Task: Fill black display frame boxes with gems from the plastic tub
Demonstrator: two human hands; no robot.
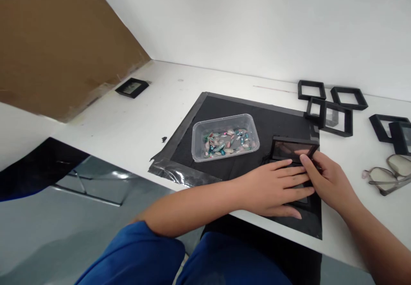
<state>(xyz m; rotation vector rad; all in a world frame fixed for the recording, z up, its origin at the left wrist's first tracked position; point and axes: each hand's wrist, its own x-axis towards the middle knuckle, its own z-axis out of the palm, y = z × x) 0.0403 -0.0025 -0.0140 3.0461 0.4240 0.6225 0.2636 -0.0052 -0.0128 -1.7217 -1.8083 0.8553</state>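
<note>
A small black display frame (290,140) stands folded open at the right side of the black mat, its clear panel tilted up. My right hand (330,180) grips the raised half at its right edge, thumb in front and the other fingers partly hidden behind. Flat and spread, my left hand (278,188) lies over the lower half of the frame and covers most of it. Whether anything sits beneath that palm cannot be seen. To the left, a clear plastic tub (225,138) holds many small shiny wrapped pieces (221,146) in teal, pink and white.
Several black square frames (337,120) lie at the right back, some overlapping. Eyeglasses (385,178) rest near the right edge. Another small black frame (132,88) lies far left by a brown board (64,41). The taped black mat (221,103) covers part of the white table (154,118).
</note>
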